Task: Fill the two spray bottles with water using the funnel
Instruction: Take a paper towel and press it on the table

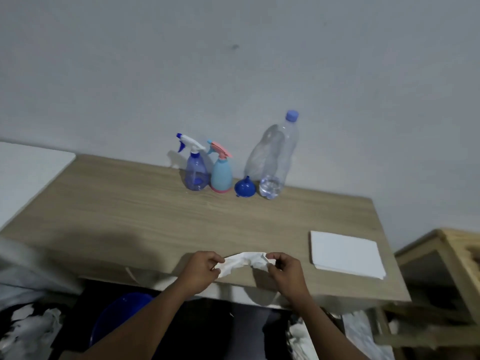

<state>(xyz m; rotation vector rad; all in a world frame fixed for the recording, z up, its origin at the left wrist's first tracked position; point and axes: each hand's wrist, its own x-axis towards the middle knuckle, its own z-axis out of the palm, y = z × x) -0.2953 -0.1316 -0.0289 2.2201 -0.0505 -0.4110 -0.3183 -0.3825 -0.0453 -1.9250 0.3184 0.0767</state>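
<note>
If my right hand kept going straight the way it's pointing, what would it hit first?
Beyond the tissue it pinches, the right hand points over bare table toward the funnel, probably; depth is unclear, so it may be the light blue spray bottle instead.

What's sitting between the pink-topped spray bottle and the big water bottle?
The blue funnel, standing wide end down on the table, between the pink-topped spray bottle and the water bottle. The head view shows it.

head view | worn at head height, wide-angle | faces forward and down over table [155,216] toward wall [233,61] | hands near bottom edge
</note>
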